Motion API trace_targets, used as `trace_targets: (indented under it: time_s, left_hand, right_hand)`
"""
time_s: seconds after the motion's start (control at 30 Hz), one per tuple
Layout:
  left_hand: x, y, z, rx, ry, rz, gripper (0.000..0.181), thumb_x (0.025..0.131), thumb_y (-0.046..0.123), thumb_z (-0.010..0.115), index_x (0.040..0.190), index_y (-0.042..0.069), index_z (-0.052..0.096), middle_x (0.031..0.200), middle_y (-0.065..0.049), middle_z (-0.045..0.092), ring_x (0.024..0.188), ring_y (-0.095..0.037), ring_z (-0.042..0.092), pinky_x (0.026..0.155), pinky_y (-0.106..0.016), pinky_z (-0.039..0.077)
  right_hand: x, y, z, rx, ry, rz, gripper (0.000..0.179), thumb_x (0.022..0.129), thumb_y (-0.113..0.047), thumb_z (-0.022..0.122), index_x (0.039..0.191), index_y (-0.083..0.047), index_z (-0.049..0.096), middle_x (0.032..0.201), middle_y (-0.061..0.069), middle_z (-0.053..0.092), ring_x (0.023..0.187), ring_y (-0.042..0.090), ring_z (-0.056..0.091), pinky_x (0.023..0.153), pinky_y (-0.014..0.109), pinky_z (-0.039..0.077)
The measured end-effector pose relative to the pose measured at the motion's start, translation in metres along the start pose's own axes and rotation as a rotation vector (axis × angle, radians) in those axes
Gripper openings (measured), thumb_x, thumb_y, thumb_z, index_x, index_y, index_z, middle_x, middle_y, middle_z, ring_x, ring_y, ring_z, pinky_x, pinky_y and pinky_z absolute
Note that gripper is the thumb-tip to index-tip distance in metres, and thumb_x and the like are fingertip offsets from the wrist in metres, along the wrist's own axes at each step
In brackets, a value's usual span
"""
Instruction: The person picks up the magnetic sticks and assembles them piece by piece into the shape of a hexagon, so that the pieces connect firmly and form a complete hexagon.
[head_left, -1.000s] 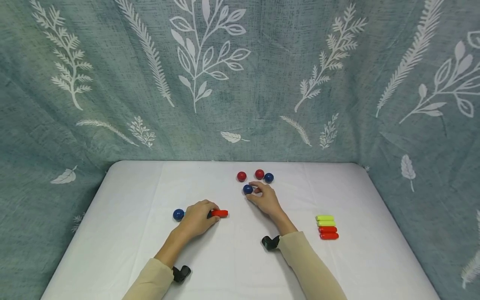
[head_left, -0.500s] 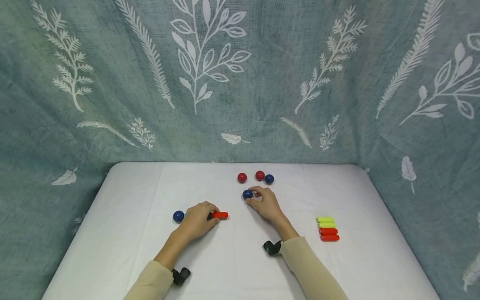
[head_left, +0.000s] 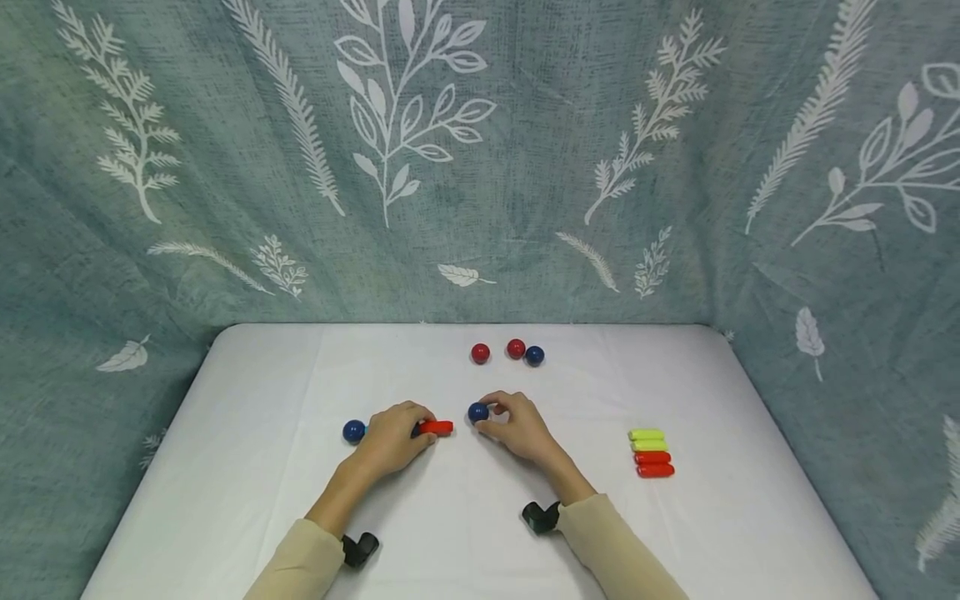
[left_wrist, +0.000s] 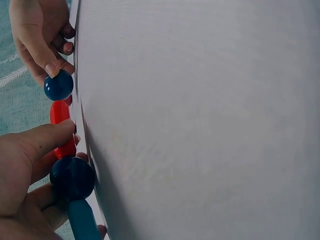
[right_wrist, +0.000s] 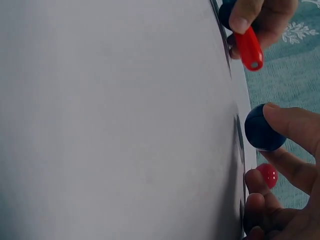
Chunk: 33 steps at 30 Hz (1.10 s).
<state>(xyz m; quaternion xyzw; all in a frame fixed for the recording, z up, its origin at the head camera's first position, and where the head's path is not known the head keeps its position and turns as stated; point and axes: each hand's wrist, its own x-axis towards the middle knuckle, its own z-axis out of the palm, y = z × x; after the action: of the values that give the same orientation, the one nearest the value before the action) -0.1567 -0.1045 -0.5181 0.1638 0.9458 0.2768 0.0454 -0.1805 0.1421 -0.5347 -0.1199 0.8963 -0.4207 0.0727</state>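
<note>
My left hand point(head_left: 393, 437) pinches a red rod point(head_left: 437, 427) between thumb and fingers. The rod joins a dark blue ball point(left_wrist: 72, 177), which a light blue rod point(left_wrist: 82, 220) meets on its other side. Another blue ball point(head_left: 353, 431) shows at the row's left end in the head view; the hand covers much of the row. With thumb and fingertips, my right hand point(head_left: 517, 427) holds a separate blue ball point(head_left: 477, 412). In the right wrist view, that ball point(right_wrist: 263, 128) is apart from the red rod's free end point(right_wrist: 254, 62), which has a small round hole.
Beyond my right hand, two red balls point(head_left: 480, 353) and a blue ball point(head_left: 534, 356) lie on the white table point(head_left: 247, 400). To the right, two yellow-green rods point(head_left: 647, 435) lie beside two red rods point(head_left: 655, 471). A patterned curtain point(head_left: 525, 167) hangs behind.
My right hand has brought its blue ball nearer to me and leftward, toward the red rod's end. My left hand and the row it holds have stayed nearly in place.
</note>
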Motion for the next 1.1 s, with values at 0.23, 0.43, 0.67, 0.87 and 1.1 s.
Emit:
trace_targets:
  time_s: [0.23, 0.43, 0.67, 0.87, 1.1]
  left_hand:
    - [0.002, -0.001, -0.003, 0.023, 0.006, 0.010, 0.023, 0.091, 0.025, 0.076, 0.109, 0.012, 0.072, 0.113, -0.006, 0.068, 0.105, -0.025, 0.063, 0.091, -0.049, 0.048]
    - [0.004, -0.002, -0.003, 0.013, 0.026, 0.016, 0.023, 0.090, 0.024, 0.077, 0.108, 0.011, 0.073, 0.110, -0.006, 0.068, 0.104, -0.025, 0.064, 0.090, -0.050, 0.048]
    - [0.003, -0.004, -0.001, 0.016, 0.033, 0.010, 0.023, 0.089, 0.024, 0.078, 0.107, 0.012, 0.073, 0.110, -0.006, 0.069, 0.106, -0.026, 0.064, 0.091, -0.053, 0.047]
    - [0.002, -0.001, 0.000, 0.043, 0.035, 0.020, 0.021, 0.088, 0.023, 0.079, 0.105, 0.012, 0.073, 0.107, -0.004, 0.069, 0.100, -0.024, 0.064, 0.085, -0.052, 0.048]
    - [0.004, 0.011, 0.005, 0.124, 0.014, 0.057, 0.030, 0.089, 0.028, 0.078, 0.114, 0.013, 0.072, 0.112, -0.004, 0.069, 0.105, -0.026, 0.063, 0.088, -0.057, 0.045]
  right_hand:
    - [-0.005, -0.009, 0.008, -0.013, -0.030, -0.013, 0.035, 0.087, -0.028, 0.078, 0.119, -0.018, 0.070, 0.102, 0.006, 0.058, 0.094, 0.023, 0.052, 0.075, 0.039, 0.041]
    - [-0.004, -0.011, 0.013, -0.036, -0.026, -0.024, 0.034, 0.086, -0.030, 0.079, 0.118, -0.019, 0.071, 0.102, 0.006, 0.058, 0.093, 0.023, 0.051, 0.074, 0.039, 0.040]
    - [-0.005, -0.015, 0.016, -0.045, -0.039, -0.058, 0.034, 0.085, -0.028, 0.080, 0.117, -0.018, 0.071, 0.102, 0.007, 0.060, 0.093, 0.023, 0.052, 0.074, 0.039, 0.040]
    - [-0.008, -0.017, 0.018, -0.060, -0.033, -0.054, 0.035, 0.085, -0.026, 0.080, 0.117, -0.018, 0.071, 0.100, 0.006, 0.060, 0.091, 0.023, 0.051, 0.072, 0.038, 0.039]
    - [-0.010, -0.017, 0.021, -0.057, -0.024, -0.042, 0.034, 0.085, -0.029, 0.080, 0.116, -0.018, 0.072, 0.099, 0.004, 0.061, 0.089, 0.021, 0.051, 0.072, 0.038, 0.038]
